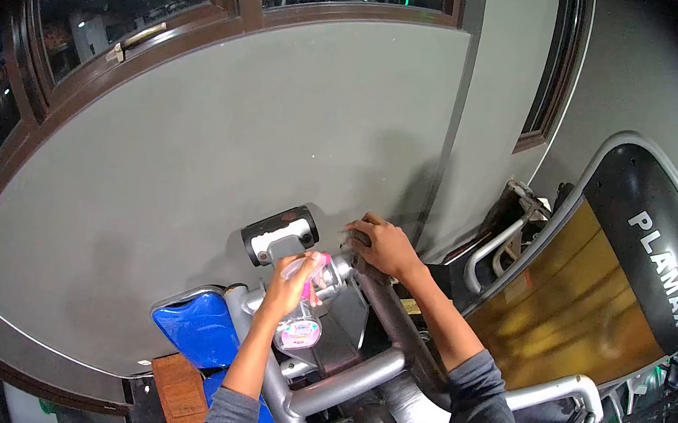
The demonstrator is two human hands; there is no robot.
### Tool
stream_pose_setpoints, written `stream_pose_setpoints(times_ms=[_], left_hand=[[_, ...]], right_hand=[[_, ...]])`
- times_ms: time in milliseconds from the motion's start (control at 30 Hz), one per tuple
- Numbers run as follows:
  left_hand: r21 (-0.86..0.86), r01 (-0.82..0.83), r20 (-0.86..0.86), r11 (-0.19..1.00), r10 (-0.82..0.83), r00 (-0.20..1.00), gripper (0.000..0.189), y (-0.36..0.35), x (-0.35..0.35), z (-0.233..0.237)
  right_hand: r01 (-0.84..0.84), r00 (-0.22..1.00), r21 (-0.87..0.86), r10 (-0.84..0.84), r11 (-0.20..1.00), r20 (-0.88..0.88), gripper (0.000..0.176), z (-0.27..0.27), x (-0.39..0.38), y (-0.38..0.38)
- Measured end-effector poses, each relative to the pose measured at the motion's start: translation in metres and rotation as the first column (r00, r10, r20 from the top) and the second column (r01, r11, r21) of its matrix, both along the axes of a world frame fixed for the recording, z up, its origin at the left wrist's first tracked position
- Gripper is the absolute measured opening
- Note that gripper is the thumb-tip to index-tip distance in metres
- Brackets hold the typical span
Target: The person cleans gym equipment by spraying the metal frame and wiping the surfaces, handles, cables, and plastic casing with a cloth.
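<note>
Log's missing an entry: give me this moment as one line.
left hand: holding spray bottle | right hand: on machine frame | blue pad: left of spray bottle

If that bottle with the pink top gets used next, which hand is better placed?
Probably the left: the left hand grips the clear bottle near its pink top. The right hand is over by the metal frame, apart from the bottle, so it would likely have to reach across.
</note>
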State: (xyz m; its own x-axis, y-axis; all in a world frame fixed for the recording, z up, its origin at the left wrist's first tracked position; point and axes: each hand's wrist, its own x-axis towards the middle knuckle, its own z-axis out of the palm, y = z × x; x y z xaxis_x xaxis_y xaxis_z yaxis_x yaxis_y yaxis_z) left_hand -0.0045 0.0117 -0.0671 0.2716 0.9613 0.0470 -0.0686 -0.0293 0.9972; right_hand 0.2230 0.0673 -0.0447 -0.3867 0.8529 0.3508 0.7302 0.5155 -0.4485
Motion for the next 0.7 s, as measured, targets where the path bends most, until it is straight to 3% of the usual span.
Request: stream_pose_setpoints(times_ms=[67, 133, 167, 300, 400, 467, 500, 567, 633, 700], left_hand=[[-0.004, 0.004, 0.001, 1.000, -0.004, 1.000, 0.047, 0.000, 0.000, -0.001], [-0.012, 0.001, 0.001, 1.000, -0.001, 1.000, 0.047, -0.001, 0.000, 0.001], [-0.015, -0.001, 0.004, 1.000, 0.001, 1.000, 0.047, -0.002, 0.000, 0.001], [0.028, 0.000, -0.011, 1.000, 0.001, 1.000, 0.046, -0.001, 0.001, 0.001], [0.033, 0.008, -0.013, 0.999, -0.008, 1.000, 0.046, -0.001, 0.001, 0.002], [0.026, 0.013, -0.011, 1.000, -0.013, 1.000, 0.047, -0.001, 0.001, 0.004], [0.021, 0.011, -0.008, 1.000, -0.011, 1.000, 0.047, 0.000, 0.001, 0.005], [0.007, 0.014, -0.005, 1.000, -0.014, 1.000, 0.048, -0.001, 0.001, 0.004], [0.011, 0.008, -0.010, 1.000, -0.008, 1.000, 0.047, 0.000, 0.001, 0.005], [0.006, 0.011, 0.006, 1.000, -0.012, 1.000, 0.046, -0.001, 0.001, 0.006]], right_hand=[[-0.068, 0.997, -0.052, 0.066, 0.996, -0.038, 0.030, -0.001, 0.008, -0.010], [-0.308, 0.948, 0.004, 0.307, 0.951, -0.088, 0.031, -0.004, 0.027, -0.016], [-0.310, 0.947, 0.000, 0.308, 0.951, -0.086, 0.031, -0.005, 0.033, -0.016], [-0.120, 0.993, -0.087, 0.120, 0.989, -0.008, 0.032, -0.005, 0.030, 0.001], [-0.019, 0.997, -0.071, 0.014, 0.997, -0.070, 0.034, -0.030, 0.009, 0.055], [-0.335, 0.915, -0.159, 0.361, 0.929, 0.180, 0.040, -0.059, 0.003, 0.116], [-0.336, 0.915, -0.164, 0.363, 0.928, 0.179, 0.040, -0.041, -0.005, 0.115], [-0.171, 0.879, -0.551, 0.379, 0.817, 0.289, 0.044, 0.012, -0.026, 0.095], [-0.097, 0.819, -0.635, 0.424, 0.767, 0.387, 0.046, 0.016, -0.029, 0.098], [-0.180, 0.912, -0.631, 0.368, 0.754, 0.179, 0.047, 0.004, -0.017, 0.100]])
